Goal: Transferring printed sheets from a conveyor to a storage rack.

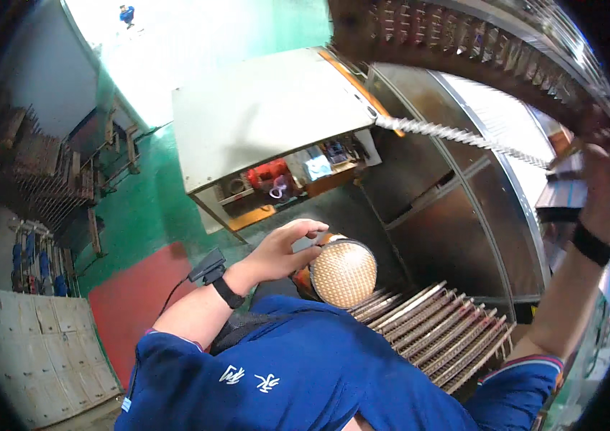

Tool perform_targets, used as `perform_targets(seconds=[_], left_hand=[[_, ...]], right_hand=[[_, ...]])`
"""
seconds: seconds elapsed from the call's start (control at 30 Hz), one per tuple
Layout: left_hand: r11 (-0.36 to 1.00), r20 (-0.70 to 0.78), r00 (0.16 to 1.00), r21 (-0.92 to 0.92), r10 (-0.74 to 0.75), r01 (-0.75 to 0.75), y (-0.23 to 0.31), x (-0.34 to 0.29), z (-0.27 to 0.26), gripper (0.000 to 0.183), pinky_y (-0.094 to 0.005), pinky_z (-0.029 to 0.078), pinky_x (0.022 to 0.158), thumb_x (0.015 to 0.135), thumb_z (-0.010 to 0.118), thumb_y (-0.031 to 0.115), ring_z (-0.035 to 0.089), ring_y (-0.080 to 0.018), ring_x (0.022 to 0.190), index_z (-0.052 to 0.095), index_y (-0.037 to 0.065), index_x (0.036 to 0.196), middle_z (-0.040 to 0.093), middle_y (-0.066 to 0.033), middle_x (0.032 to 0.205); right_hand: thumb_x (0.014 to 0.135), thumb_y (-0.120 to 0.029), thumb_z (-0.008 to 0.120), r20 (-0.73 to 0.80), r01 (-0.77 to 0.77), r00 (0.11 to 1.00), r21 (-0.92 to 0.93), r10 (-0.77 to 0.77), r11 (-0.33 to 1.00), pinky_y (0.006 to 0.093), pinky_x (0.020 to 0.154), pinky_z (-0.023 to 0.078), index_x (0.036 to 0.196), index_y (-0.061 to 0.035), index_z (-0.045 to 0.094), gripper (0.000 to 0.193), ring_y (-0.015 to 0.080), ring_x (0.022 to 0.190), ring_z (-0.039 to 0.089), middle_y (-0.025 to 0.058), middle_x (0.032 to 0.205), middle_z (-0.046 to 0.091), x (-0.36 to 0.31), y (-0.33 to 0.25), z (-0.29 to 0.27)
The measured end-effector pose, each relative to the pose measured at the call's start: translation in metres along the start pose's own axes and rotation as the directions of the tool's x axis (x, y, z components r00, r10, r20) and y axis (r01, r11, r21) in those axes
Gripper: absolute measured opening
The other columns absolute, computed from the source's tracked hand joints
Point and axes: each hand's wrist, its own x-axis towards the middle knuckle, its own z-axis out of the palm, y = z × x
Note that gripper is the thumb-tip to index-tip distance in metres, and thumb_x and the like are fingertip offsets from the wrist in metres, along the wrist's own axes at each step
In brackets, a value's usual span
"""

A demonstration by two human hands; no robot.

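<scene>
The right-hand grip [602,147], at upper right, overlaps the lower right end of 1 long brown slatted rack [427,52]; blur means I cannot tell whether the fingers are clamped on it. The rack stretches up and left from that hand. The left-hand grip [283,251], fingers curved and apart, is just beside 1 round, dimpled tan stool [346,274]. Farther out are a stack of ribbed rods [441,330], right of the stool, and 1 white-topped bench [269,115], beyond the left hand.
</scene>
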Motion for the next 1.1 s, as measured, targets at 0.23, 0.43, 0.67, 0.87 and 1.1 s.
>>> perform_targets(seconds=[0.23, 0.43, 0.67, 0.87, 1.1], left_hand=[[0.997, -0.144, 0.989, -0.071, -0.03, 0.02, -0.012, -0.018, -0.082, 0.044, -0.0347, 0.043, 0.1, 0.089, 0.064, 0.016, 0.056, -0.0195, 0.111, 0.053, 0.004, 0.13, 0.057, -0.0098, 0.122], [0.883, -0.104, 0.986, -0.465, -0.128, 0.066, -0.052, 0.027, -0.17, 0.046, -0.0329, 0.041, 0.102, 0.093, 0.061, 0.015, 0.053, -0.0167, 0.115, 0.047, 0.003, 0.135, 0.055, -0.0077, 0.129], [0.825, -0.312, 0.908, -0.562, -0.278, 0.06, -0.109, 0.063, -0.247, 0.047, -0.0289, 0.039, 0.098, 0.097, 0.053, 0.021, 0.05, -0.0132, 0.108, 0.041, 0.003, 0.139, 0.054, -0.0058, 0.12], [0.752, -0.582, 0.694, -0.653, -0.425, -0.087, -0.142, 0.062, -0.3, 0.045, -0.0282, 0.038, 0.095, 0.096, 0.054, 0.02, 0.046, -0.0106, 0.105, 0.038, 0.008, 0.136, 0.051, -0.0024, 0.116], [0.732, -0.61, 0.56, -0.681, -0.56, -0.01, -0.17, 0.059, -0.359, 0.045, -0.037, 0.042, 0.099, 0.099, 0.047, 0.019, 0.05, -0.0195, 0.117, 0.033, 0.007, 0.14, 0.049, -0.0069, 0.129]], right_hand=[[0.091, -0.008, 0.051, 0.557, -0.723, 0.613, 0.682, 0.56, 0.112, 0.0262, 0.06, 0.06, 0.087, 0.001, 0.053, 0.01, 0.0165, 0.065, 0.063, 0.0133, 0.081, 0.065, -0.064, -0.034, 0.215], [0.087, -0.005, 0.049, 0.661, -0.792, 0.481, 0.61, 0.575, -0.038, 0.0273, 0.066, 0.057, 0.086, 0.0016, 0.055, 0.009, 0.023, 0.076, 0.067, 0.0207, 0.088, 0.067, -0.121, -0.073, 0.345], [0.091, -0.009, 0.053, 0.769, -0.781, 0.249, 0.519, 0.588, -0.348, 0.0394, 0.085, 0.052, 0.099, -0.0063, 0.055, 0.009, 0.0251, 0.092, 0.065, 0.0118, 0.097, 0.066, -0.244, -0.146, 0.42], [0.098, -0.025, 0.054, 0.898, -0.858, 0.093, 0.292, -0.429, 0.423, 0.0395, 0.09, 0.049, 0.111, -0.0016, 0.059, 0.028, 0.0287, 0.102, 0.063, 0.0148, 0.106, 0.064, -0.247, -0.182, 0.387], [0.088, -0.017, 0.062, 0.749, -0.1, 0.646, 0.277, -0.149, 0.956, 0.0409, 0.094, 0.048, 0.12, -0.0024, 0.057, 0.036, 0.0341, 0.107, 0.059, 0.0188, 0.116, 0.06, -0.175, -0.099, 0.475]])
